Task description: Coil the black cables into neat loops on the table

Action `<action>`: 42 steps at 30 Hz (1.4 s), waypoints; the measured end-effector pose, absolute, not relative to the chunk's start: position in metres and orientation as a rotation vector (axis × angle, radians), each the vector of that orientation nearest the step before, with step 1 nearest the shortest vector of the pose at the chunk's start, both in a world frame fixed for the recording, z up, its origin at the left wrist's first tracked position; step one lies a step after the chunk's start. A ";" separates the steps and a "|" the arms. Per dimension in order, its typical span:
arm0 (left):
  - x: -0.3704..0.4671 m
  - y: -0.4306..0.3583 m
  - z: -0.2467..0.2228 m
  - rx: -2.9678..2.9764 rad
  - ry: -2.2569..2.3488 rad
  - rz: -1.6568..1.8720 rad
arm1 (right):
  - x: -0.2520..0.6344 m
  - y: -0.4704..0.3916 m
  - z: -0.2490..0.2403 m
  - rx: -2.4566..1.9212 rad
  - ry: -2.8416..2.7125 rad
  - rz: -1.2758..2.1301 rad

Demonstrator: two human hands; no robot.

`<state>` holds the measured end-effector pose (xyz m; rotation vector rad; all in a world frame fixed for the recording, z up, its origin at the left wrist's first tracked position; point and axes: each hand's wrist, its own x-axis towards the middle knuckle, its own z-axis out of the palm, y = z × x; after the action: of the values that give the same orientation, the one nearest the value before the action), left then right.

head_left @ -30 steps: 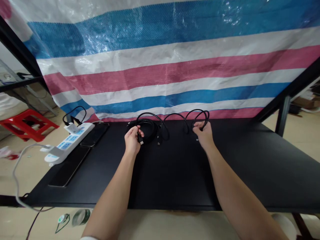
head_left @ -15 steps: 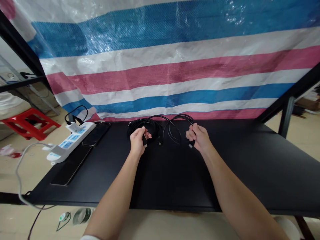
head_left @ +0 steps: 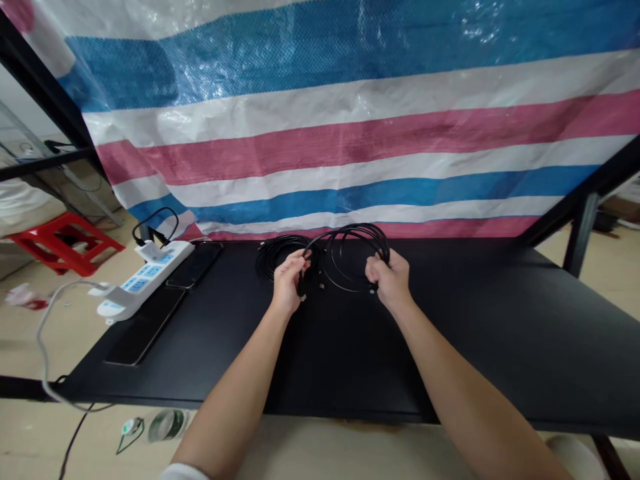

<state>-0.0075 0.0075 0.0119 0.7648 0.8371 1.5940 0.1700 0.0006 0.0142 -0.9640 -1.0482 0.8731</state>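
Observation:
Several loops of a black cable (head_left: 356, 230) stand up between my hands, above the black table. My right hand (head_left: 391, 275) is closed around the gathered loops, and a small metal plug end pokes out below its fingers. My left hand (head_left: 290, 279) pinches the same cable near its other end, where a plug shows under the fingers. Behind and left of my left hand lies a coiled black cable (head_left: 273, 253) on the tabletop. Another small plug (head_left: 321, 286) rests between my hands; which cable it belongs to I cannot tell.
On the left of the black table (head_left: 500, 333) are a white power strip (head_left: 147, 277) with chargers plugged in and two dark phones (head_left: 147, 327) (head_left: 195, 265). A striped plastic sheet (head_left: 350, 153) hangs along the back edge. A red stool (head_left: 67, 243) stands on the floor.
My hands have come closer together. The loose stretch of cable between them is now gathered into more loops at my right hand. The coil behind stays in place.

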 end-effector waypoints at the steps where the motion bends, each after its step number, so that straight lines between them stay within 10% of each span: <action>1: -0.007 0.006 0.012 0.809 0.805 1.560 | 0.173 0.001 0.016 -0.906 -1.022 0.966; 8: 0.000 -0.008 0.015 0.913 0.585 1.189 | 0.167 -0.001 0.020 -0.810 -0.998 1.337; 20: 0.001 0.001 0.005 0.851 0.725 1.534 | 0.152 0.007 -0.011 -1.372 -1.254 0.605; 42: 0.001 0.005 -0.003 0.779 0.870 1.649 | 0.152 0.008 -0.019 -1.364 -1.479 0.528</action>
<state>0.0015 0.0046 -0.0028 0.7785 0.8705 1.6488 0.1519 0.0081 -0.0193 -1.3635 -1.4786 0.5277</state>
